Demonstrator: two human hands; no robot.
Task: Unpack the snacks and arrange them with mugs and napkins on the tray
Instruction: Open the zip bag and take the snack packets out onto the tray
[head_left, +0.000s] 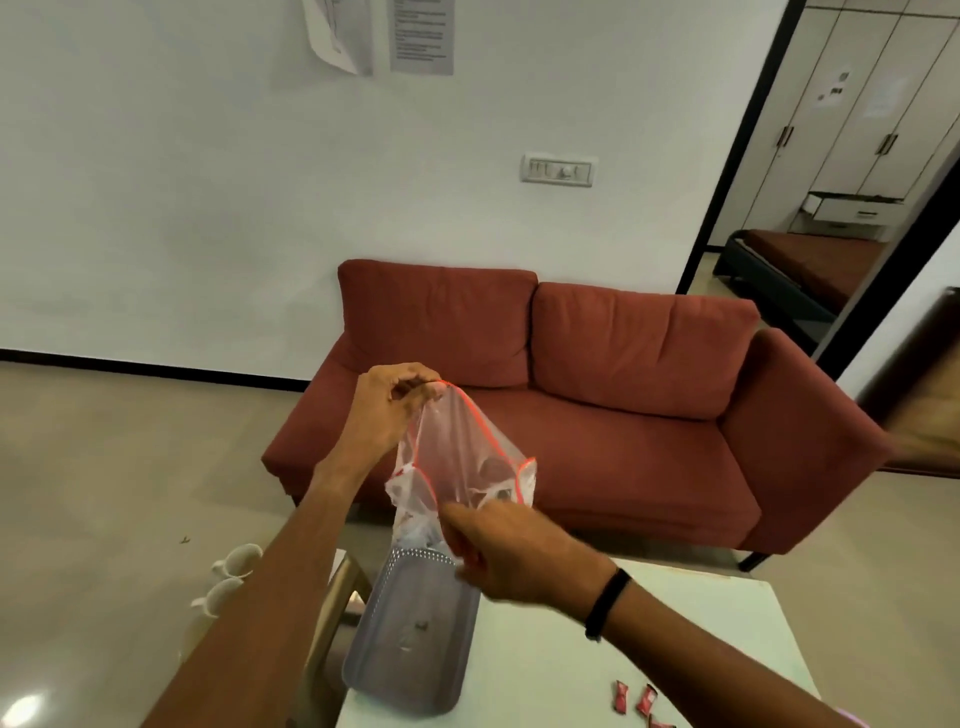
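Left hand (387, 402) is raised above the counter (649, 649), fingers pinched on the top rim of a clear plastic bag (457, 467) with a red zip edge. The bag hangs open below that hand, its mouth gaping toward the right. Right hand (511, 558) sits lower and nearer, fingers closed on the bag's lower part, just above the far end of the tray (415, 639). What is inside the bag is too blurred to tell.

The grey tray lies on the left part of the counter, bare, perforated rim at its far end. Three small red snack packets (641, 699) lie on the counter near the right, well apart from the tray. Two white mugs (228, 577) stand at far left, partly hidden by the left forearm. A black band (608, 603) is on the right wrist. A red sofa (571, 395) stands beyond.
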